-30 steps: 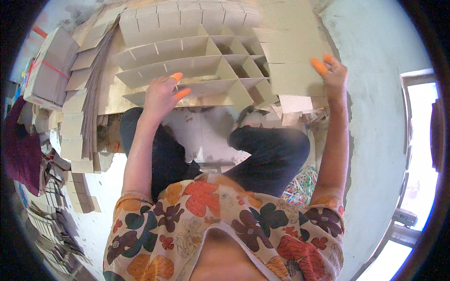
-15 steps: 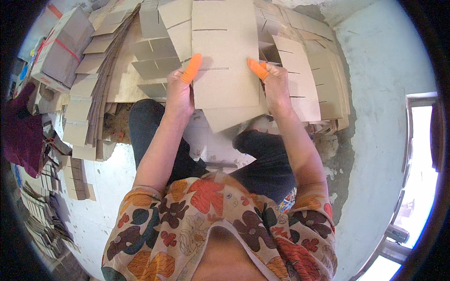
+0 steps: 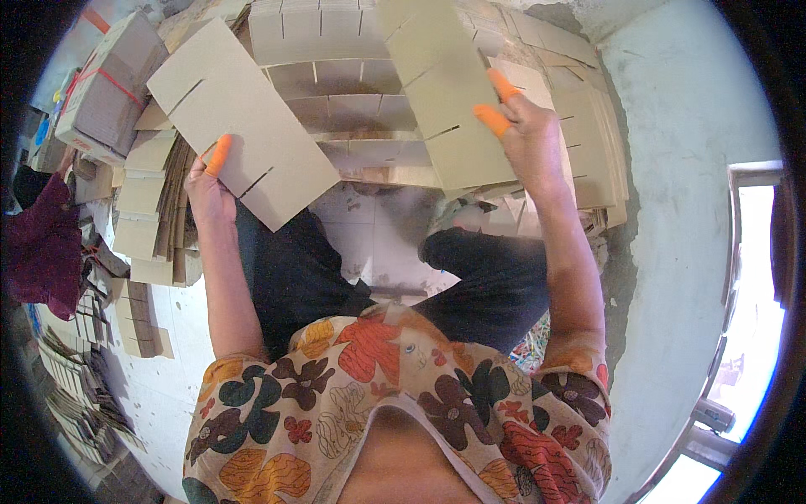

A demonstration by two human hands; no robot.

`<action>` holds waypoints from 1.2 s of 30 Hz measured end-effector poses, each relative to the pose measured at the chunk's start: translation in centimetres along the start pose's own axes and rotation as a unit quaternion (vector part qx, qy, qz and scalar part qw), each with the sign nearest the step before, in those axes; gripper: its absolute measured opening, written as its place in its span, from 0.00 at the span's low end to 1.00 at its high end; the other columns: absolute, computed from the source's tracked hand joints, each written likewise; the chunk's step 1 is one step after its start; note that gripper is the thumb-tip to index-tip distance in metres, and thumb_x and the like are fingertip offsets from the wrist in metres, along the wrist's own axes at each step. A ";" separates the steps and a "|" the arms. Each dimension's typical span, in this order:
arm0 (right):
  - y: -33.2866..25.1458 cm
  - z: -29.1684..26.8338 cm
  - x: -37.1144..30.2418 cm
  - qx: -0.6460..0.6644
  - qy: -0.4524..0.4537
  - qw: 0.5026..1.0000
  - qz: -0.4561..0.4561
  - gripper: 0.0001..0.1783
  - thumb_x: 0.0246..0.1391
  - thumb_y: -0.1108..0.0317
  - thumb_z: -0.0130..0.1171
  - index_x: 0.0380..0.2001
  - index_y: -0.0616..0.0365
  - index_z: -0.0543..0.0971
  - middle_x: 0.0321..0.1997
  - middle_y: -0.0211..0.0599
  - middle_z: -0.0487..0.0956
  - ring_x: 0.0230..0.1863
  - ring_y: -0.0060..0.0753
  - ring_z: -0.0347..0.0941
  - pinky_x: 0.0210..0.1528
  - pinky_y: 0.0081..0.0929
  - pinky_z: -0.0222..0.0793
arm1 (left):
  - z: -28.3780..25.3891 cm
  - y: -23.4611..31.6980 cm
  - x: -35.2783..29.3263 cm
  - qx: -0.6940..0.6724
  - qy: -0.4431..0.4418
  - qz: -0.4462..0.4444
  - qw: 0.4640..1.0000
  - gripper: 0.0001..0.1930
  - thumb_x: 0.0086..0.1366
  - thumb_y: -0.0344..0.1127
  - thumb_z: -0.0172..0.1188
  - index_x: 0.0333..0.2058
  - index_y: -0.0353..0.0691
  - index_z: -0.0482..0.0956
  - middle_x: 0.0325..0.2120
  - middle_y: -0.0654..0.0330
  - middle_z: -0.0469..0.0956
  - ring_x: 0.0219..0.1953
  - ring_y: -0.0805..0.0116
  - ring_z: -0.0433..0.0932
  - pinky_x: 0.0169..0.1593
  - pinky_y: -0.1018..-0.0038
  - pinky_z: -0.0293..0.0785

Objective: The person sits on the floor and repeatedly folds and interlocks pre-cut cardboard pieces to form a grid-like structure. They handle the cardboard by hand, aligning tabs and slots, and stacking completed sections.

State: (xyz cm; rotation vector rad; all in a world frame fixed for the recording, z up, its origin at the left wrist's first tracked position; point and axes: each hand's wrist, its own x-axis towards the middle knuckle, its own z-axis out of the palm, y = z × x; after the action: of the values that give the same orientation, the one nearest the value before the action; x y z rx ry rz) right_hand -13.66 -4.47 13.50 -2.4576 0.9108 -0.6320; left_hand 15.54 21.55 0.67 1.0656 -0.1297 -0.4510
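Note:
My left hand (image 3: pixel 211 191), with an orange cover on its thumb, grips the edge of a slotted cardboard divider (image 3: pixel 252 113) that is tilted to the left. My right hand (image 3: pixel 537 147), with orange covers on two digits, holds a second slotted cardboard divider (image 3: pixel 437 92) by its right edge. The two dividers are apart. Between and beyond them, several rows of slotted cardboard strips (image 3: pixel 340 113) stand on edge, partly hidden by the held pieces.
A fanned stack of cardboard pieces (image 3: pixel 143 206) lies at the left, beside a carton tied with red string (image 3: pixel 109 88). More slotted cardboard sheets (image 3: pixel 588 155) are stacked at the right along the wall (image 3: pixel 672 168). A dark red cloth (image 3: pixel 42 239) hangs far left.
My hands have moved apart from the cardboard they held together. Each now has its own divider, the left one turned and carried left. The standing rows have come into view between them.

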 end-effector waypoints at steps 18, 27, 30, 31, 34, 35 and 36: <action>0.5 4.5 2.4 -0.025 -0.026 0.992 -0.119 0.15 0.47 0.68 0.60 0.38 0.63 0.76 0.26 0.58 0.74 0.30 0.56 0.73 0.30 0.38 0.68 | 1.2 -3.1 0.7 0.023 -0.056 -0.046 0.997 0.09 0.56 0.27 0.61 0.37 0.34 0.77 0.34 0.59 0.79 0.36 0.71 0.77 0.43 0.76 0.73; -0.9 5.5 2.1 0.021 -0.036 0.996 -0.084 0.12 0.48 0.70 0.61 0.32 0.69 0.75 0.33 0.59 0.74 0.22 0.50 0.63 0.28 0.31 0.66 | 1.1 -2.8 0.6 0.032 -0.037 -0.045 0.998 0.10 0.57 0.27 0.60 0.38 0.33 0.77 0.34 0.59 0.78 0.36 0.72 0.76 0.43 0.77 0.72; 0.0 6.5 2.0 -0.035 -0.077 0.989 -0.125 0.11 0.48 0.69 0.60 0.28 0.69 0.74 0.31 0.60 0.73 0.24 0.55 0.65 0.29 0.34 0.66 | 0.7 -3.2 0.7 0.012 -0.043 -0.040 0.998 0.09 0.57 0.26 0.60 0.37 0.31 0.77 0.33 0.59 0.78 0.36 0.72 0.76 0.42 0.77 0.72; 0.4 7.0 2.1 -0.031 -0.076 0.987 -0.138 0.11 0.48 0.69 0.60 0.27 0.69 0.73 0.30 0.60 0.73 0.25 0.56 0.66 0.29 0.36 0.66 | 0.9 -3.2 0.8 0.010 -0.039 -0.041 0.998 0.09 0.56 0.26 0.59 0.37 0.31 0.77 0.33 0.59 0.78 0.36 0.72 0.76 0.42 0.77 0.72; 0.7 8.0 2.7 -0.030 -0.089 0.983 -0.160 0.10 0.46 0.70 0.59 0.25 0.67 0.73 0.28 0.59 0.73 0.29 0.59 0.70 0.32 0.41 0.66 | 1.4 -3.1 0.7 0.016 -0.033 -0.046 0.998 0.08 0.56 0.26 0.60 0.36 0.31 0.77 0.32 0.59 0.78 0.35 0.73 0.76 0.42 0.78 0.72; 0.6 8.0 3.1 -0.038 -0.104 0.981 -0.157 0.09 0.44 0.70 0.59 0.25 0.66 0.74 0.27 0.58 0.74 0.32 0.59 0.71 0.34 0.43 0.67 | 1.5 -3.1 0.6 0.020 -0.031 -0.048 0.998 0.08 0.56 0.26 0.60 0.36 0.31 0.77 0.32 0.59 0.79 0.34 0.73 0.76 0.41 0.78 0.72; 0.4 8.0 3.3 -0.046 -0.118 0.980 -0.153 0.08 0.43 0.70 0.59 0.26 0.65 0.74 0.26 0.57 0.74 0.34 0.58 0.72 0.35 0.44 0.67 | 1.4 -3.2 0.7 0.025 -0.038 -0.044 0.998 0.08 0.56 0.26 0.60 0.35 0.31 0.77 0.32 0.59 0.78 0.34 0.73 0.76 0.41 0.78 0.72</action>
State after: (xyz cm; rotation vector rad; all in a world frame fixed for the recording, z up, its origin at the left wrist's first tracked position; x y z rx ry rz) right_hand -7.22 -5.08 7.81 -2.7101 0.4857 -0.3897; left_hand 14.84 18.87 -1.49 1.1059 -0.1621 -0.5709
